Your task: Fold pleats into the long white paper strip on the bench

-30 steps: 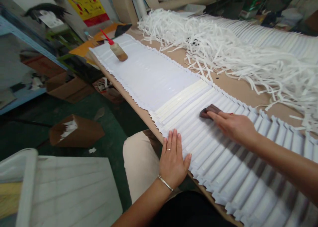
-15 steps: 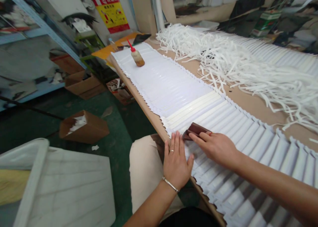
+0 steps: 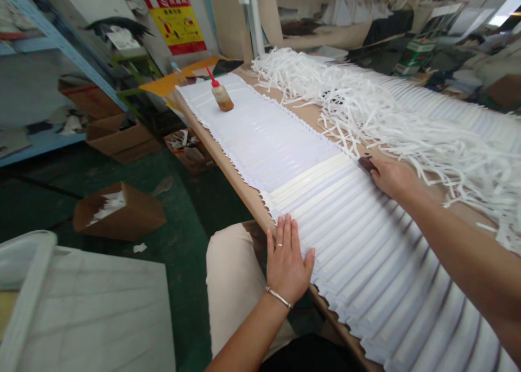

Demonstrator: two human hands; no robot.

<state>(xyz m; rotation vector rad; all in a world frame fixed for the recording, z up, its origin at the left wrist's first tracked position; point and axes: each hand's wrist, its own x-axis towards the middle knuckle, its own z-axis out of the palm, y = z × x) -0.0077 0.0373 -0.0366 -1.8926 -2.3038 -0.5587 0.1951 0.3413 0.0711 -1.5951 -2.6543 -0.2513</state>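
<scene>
Overlapping white paper pieces lie in a long row across the table, with a smooth white stretch at their far end. My left hand rests flat on the row's near edge, fingers extended, a ring and a bracelet on it. At the row's far edge, my right hand grips a dark brown block-like tool, which is partly hidden by the fingers. A squeeze bottle with a red nozzle and amber liquid stands on the smooth white stretch.
A heap of white strips covers the table's far side. Brown table edge runs along the near side. On the green floor to the left are cardboard boxes and a large white bin. Blue shelving stands behind.
My right hand has slid the brown tool from beside my left hand to the far edge of the row. The papers there lie flatter. My left hand has stayed in place.
</scene>
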